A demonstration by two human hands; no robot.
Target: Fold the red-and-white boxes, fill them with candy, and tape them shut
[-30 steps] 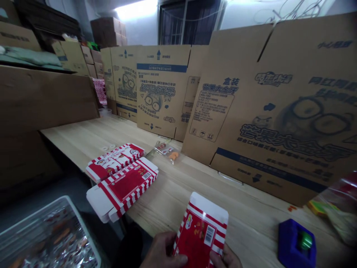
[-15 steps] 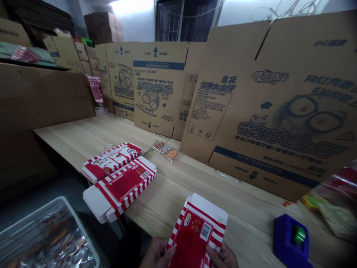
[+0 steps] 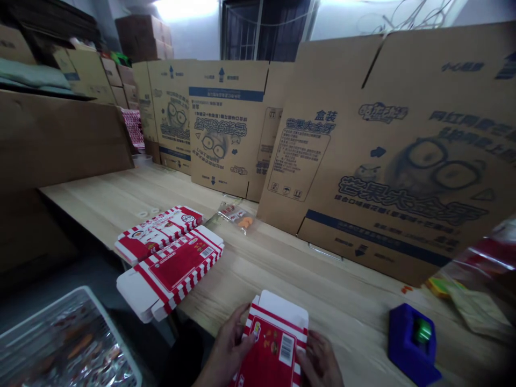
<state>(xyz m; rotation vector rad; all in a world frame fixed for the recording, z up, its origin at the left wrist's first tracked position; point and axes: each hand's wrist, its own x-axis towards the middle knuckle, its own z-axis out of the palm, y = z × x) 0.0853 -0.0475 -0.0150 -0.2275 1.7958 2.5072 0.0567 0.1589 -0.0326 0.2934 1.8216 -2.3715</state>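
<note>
Between my two hands is a red and white striped carton (image 3: 268, 344) with a barcode, its white end flap standing out at the far end. My left hand (image 3: 233, 344) grips the left edge, thumb on the printed face and fingers along the side. My right hand (image 3: 318, 357) holds the right edge near the barcode, thumb against the face. To the left, two stacks of similar flattened cartons lie side by side: the nearer stack (image 3: 177, 269) shows barcode faces, and the farther stack (image 3: 157, 231) shows another printed side.
A blue tape dispenser (image 3: 411, 344) with green tape stands at the right. Large cardboard boxes (image 3: 229, 129) line the table's back. A clear packet (image 3: 236, 215) lies before them. At lower left is a white basket (image 3: 86, 293) of wrapped items. The wooden table (image 3: 242, 269) ends at its near edge.
The carton has shifted slightly left and turned more upright in my hands. My left hand has moved up along its left side, and my right hand has moved to its right edge.
</note>
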